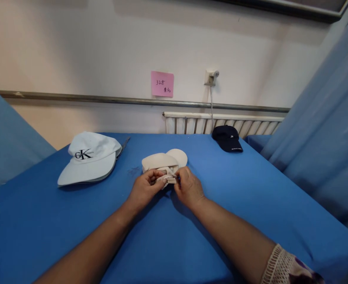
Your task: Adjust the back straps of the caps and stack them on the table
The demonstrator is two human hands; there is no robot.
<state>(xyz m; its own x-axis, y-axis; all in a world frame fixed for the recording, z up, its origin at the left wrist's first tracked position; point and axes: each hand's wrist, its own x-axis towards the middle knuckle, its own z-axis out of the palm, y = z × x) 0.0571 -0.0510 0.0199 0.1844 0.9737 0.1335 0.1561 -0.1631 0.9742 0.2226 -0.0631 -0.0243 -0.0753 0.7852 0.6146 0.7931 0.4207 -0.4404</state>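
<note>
Cream fabric cap, its rounded brim on the far right side, is near the middle of a broad table covered in blue cloth. Well to its left lies a large pale cap with black lettering, brim angled toward the near edge. Off to the right, by the far edge, lies a dark navy cap with small white lettering. Both bare hands meet at the cream cap's near side: left hand and right hand each pinch its narrow, light-coloured strap between thumb and fingers.
</note>
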